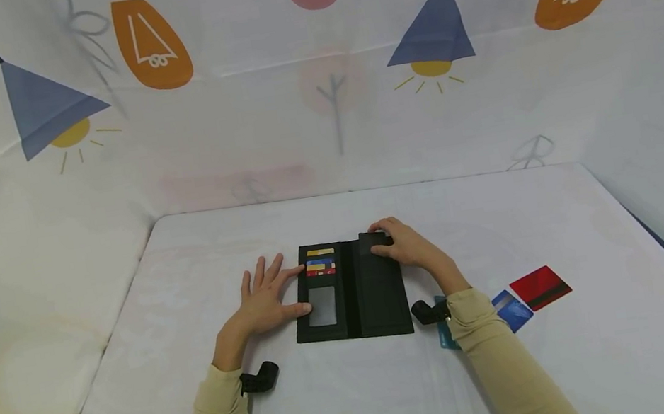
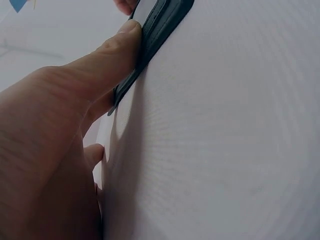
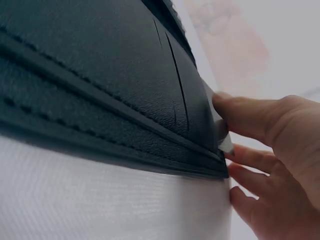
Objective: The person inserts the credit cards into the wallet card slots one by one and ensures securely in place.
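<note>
Pinch: right hand [image 1: 408,244] on wallet [image 1: 351,293]

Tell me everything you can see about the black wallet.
The black wallet looks like leather, with stitched seams, and lies open on the white table. Its left side holds several colourful cards beyond a clear-looking window. The left hand touches its left edge; the right hand pinches a pale piece at its far edge.

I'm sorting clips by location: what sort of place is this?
Probably an indoor recording booth: a white tabletop meets a pale backdrop printed with lamps and bulbs, and the person wears black wrist devices.
</note>
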`<state>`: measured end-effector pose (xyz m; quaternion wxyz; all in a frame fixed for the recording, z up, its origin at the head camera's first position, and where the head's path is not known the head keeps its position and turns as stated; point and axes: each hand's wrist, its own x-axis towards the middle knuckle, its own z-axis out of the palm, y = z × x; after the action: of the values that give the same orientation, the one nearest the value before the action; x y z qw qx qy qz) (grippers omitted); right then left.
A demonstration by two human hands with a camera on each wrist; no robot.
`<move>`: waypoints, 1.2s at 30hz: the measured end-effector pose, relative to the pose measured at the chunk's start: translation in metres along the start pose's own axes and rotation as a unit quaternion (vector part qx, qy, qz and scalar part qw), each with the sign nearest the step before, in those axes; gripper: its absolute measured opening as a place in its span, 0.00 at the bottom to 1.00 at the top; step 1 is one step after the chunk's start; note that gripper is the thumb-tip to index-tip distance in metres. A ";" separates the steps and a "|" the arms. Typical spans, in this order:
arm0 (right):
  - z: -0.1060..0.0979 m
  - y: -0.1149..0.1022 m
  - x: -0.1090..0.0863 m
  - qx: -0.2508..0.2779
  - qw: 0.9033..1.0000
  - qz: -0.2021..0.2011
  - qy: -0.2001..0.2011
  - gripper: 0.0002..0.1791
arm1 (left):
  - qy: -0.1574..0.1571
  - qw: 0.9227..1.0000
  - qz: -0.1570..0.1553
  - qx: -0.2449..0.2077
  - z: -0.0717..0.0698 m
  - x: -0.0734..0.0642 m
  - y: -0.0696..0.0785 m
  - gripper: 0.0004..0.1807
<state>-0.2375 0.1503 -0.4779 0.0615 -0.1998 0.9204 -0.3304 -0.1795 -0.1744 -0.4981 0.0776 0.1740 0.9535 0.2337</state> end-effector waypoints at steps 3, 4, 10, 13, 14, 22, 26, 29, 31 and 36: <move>0.000 -0.001 -0.001 0.000 1.000 0.009 -0.017 0.29 | -0.003 1.000 -0.003 0.002 0.000 0.000 0.000 0.44; 0.000 -0.001 -0.001 0.000 1.000 0.010 -0.023 0.30 | -0.002 1.000 -0.001 0.002 0.000 0.000 0.000 0.44; 0.001 -0.002 -0.003 -0.001 0.999 0.019 -0.051 0.38 | -0.001 1.000 0.002 -0.002 -0.002 -0.002 0.003 0.44; 0.001 -0.003 -0.004 0.000 0.998 0.019 -0.057 0.39 | -0.001 1.000 0.000 -0.001 -0.003 -0.003 0.004 0.44; 0.001 -0.003 -0.005 0.001 0.998 0.019 -0.060 0.38 | -0.001 1.000 0.000 -0.001 -0.003 -0.003 0.004 0.43; 0.003 -0.005 -0.007 -0.004 0.998 0.014 -0.061 0.34 | -0.004 1.000 -0.006 -0.005 -0.003 -0.003 0.004 0.44; 0.005 -0.005 -0.008 -0.016 0.998 -0.001 -0.058 0.28 | -0.007 1.000 -0.005 -0.001 -0.003 -0.003 0.003 0.44; 0.006 -0.006 -0.009 -0.022 0.998 -0.012 -0.053 0.24 | -0.009 1.000 -0.005 -0.003 -0.003 -0.002 0.002 0.44; 0.007 -0.006 -0.011 -0.027 0.998 -0.016 -0.046 0.22 | -0.009 1.000 -0.004 -0.006 -0.003 -0.002 0.002 0.44; 0.008 -0.009 -0.015 -0.044 0.998 -0.023 -0.030 0.20 | -0.007 1.000 -0.004 -0.006 -0.003 -0.002 0.003 0.44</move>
<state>-0.2190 0.1449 -0.4787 0.0723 -0.2335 0.9269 -0.2849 -0.1773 -0.1741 -0.4945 0.0859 0.1716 0.9521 0.2380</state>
